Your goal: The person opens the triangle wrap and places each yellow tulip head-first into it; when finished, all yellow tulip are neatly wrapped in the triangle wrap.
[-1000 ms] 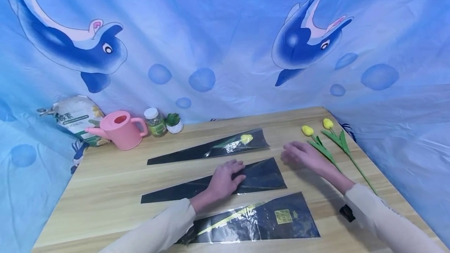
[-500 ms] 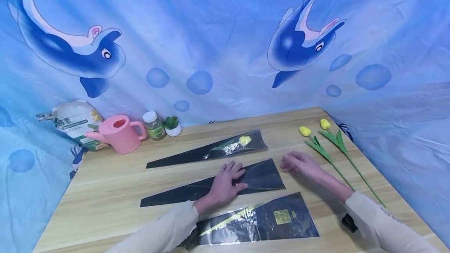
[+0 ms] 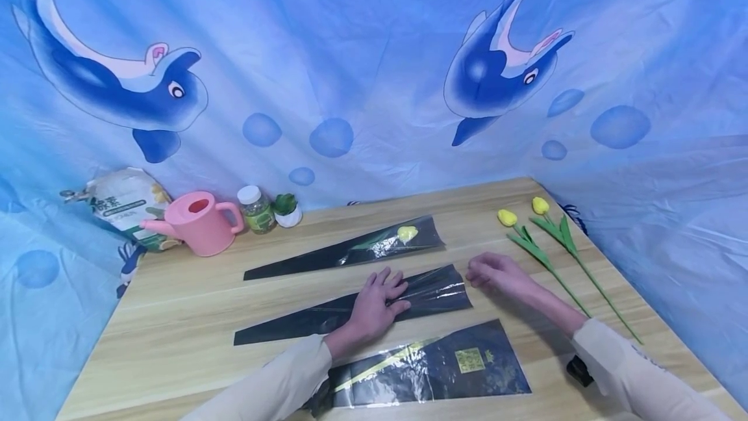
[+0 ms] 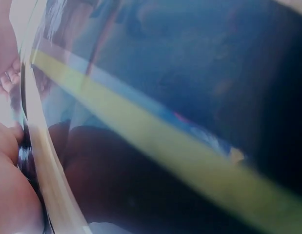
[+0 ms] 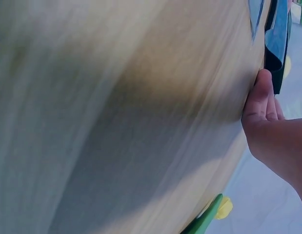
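Wooden table (image 3: 175, 304): left hand (image 3: 374, 304) flat on middle sleeve (image 3: 432, 294).

Bare desk (image 3: 193, 307) lies open to the left of my left hand (image 3: 374, 307). Just beyond its fingertips a filled flower sleeve (image 3: 350, 252) bars the way; another sleeve (image 3: 432, 366) lies close under my forearm. Between my hands runs a narrow strip of wood. Right of my right hand (image 3: 497, 273), two yellow tulips (image 3: 549, 252) lie across the path.
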The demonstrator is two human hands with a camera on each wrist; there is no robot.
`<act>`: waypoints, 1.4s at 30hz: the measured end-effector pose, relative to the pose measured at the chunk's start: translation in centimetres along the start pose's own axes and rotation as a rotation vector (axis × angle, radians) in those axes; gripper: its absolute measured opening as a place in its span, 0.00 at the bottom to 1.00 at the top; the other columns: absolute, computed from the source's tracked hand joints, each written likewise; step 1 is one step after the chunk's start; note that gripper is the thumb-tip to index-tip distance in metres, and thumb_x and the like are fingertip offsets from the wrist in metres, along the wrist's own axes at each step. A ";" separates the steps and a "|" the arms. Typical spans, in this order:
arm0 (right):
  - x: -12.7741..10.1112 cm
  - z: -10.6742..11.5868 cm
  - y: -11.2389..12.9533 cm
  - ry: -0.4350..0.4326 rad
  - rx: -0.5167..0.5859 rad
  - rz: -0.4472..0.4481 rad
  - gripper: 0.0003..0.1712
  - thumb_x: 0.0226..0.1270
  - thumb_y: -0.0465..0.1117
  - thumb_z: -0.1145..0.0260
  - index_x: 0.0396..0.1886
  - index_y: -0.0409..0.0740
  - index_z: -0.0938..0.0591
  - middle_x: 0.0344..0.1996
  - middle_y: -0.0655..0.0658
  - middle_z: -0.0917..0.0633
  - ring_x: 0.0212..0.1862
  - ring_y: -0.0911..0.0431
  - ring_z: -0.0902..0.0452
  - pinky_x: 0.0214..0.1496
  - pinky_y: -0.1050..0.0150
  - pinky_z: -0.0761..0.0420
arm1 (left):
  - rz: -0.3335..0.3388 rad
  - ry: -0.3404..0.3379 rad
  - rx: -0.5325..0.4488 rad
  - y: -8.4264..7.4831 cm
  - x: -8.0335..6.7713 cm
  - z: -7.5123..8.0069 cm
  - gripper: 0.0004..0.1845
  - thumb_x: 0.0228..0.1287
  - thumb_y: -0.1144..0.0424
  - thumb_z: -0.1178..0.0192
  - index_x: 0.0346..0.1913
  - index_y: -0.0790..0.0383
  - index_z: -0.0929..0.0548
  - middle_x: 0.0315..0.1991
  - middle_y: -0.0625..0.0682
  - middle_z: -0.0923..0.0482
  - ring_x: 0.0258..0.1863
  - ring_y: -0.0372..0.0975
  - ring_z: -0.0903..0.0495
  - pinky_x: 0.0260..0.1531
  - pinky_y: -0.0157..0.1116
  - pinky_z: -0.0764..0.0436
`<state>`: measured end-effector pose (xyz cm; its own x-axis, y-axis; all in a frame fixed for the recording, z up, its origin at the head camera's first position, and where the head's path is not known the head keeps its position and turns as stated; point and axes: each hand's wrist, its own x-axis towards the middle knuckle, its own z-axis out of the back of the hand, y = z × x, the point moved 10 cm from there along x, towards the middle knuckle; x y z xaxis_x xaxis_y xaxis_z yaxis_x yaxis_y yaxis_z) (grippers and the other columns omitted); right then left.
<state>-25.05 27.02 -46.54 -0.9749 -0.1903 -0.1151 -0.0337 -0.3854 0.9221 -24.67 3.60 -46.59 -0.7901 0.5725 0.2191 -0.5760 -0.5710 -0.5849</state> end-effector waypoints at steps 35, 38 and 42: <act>0.7 -1.7 0.4 -0.106 -0.092 -0.194 0.33 0.64 0.38 0.28 0.60 0.21 0.30 0.41 0.34 0.14 0.42 0.46 0.17 0.48 0.51 0.18 | -0.055 -0.124 -0.053 -0.2 -0.1 0.8 0.19 0.66 0.63 0.34 0.57 0.68 0.17 0.61 0.59 0.22 0.68 0.60 0.33 0.71 0.58 0.46; 0.8 -1.8 0.4 -0.101 -0.080 -0.189 0.33 0.65 0.38 0.28 0.60 0.21 0.30 0.40 0.33 0.14 0.42 0.45 0.16 0.50 0.49 0.18 | -0.063 -0.143 -0.084 -0.2 -0.3 1.1 0.18 0.66 0.65 0.34 0.56 0.68 0.16 0.60 0.60 0.22 0.67 0.61 0.33 0.70 0.59 0.45; 0.8 -1.8 0.4 -0.101 -0.090 -0.180 0.32 0.64 0.38 0.28 0.59 0.21 0.29 0.41 0.31 0.15 0.43 0.43 0.17 0.51 0.48 0.18 | -0.093 -0.183 -0.108 -0.3 -0.5 1.5 0.16 0.65 0.66 0.34 0.54 0.69 0.15 0.58 0.60 0.20 0.65 0.62 0.30 0.68 0.60 0.42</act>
<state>-25.41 25.11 -46.92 -0.9721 -0.0219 -0.2335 -0.1940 -0.4846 0.8530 -24.42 2.67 -45.34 -0.7654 0.4975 0.4082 -0.6299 -0.4493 -0.6335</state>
